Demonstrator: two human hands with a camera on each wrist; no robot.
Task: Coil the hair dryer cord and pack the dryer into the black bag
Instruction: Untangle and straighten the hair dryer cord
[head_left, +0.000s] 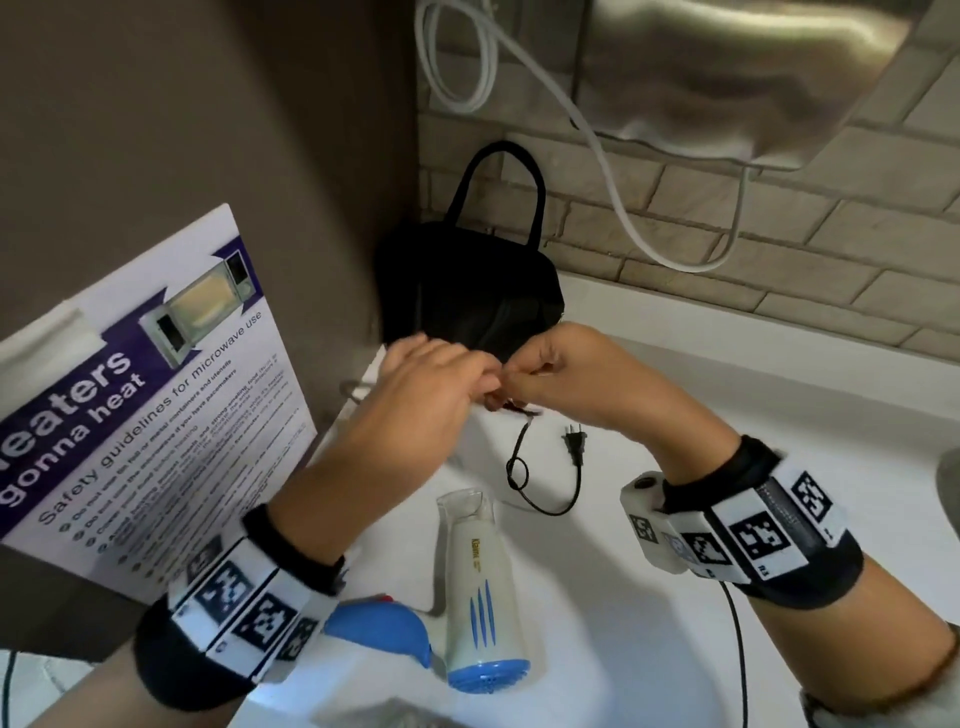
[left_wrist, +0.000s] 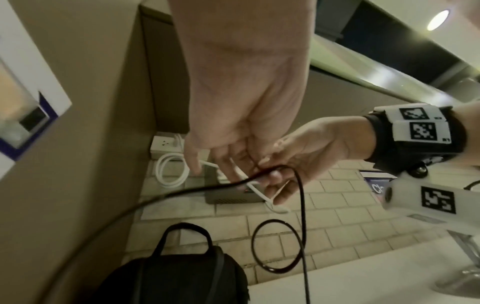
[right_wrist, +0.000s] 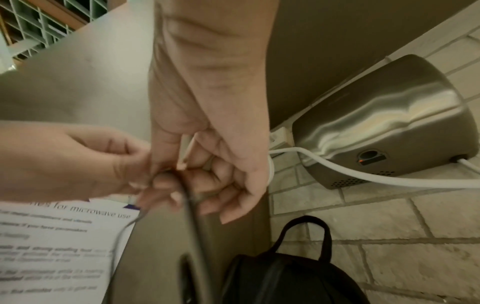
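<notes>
The white and blue hair dryer (head_left: 480, 587) lies on the white counter (head_left: 727, 395), nozzle pointing away from me. Its black cord (head_left: 519, 467) hangs in a small loop from my hands, and the plug (head_left: 574, 441) rests on the counter. My left hand (head_left: 485, 382) and right hand (head_left: 519, 374) meet fingertip to fingertip above the dryer, both pinching the cord (left_wrist: 301, 205). A thin white tie (left_wrist: 259, 193) runs through the same fingers, and the right wrist view shows the tie (right_wrist: 185, 152) in my right hand (right_wrist: 207, 174). The black bag (head_left: 467, 291) stands upright in the corner behind my hands.
A microwave safety poster (head_left: 156, 405) leans on the left wall. A steel hand dryer (head_left: 727, 78) hangs on the brick wall, its white cable (head_left: 613, 192) drooping toward the counter. A wall socket (left_wrist: 166, 146) sits above the bag. A blue rounded part (head_left: 379, 629) lies beside the dryer.
</notes>
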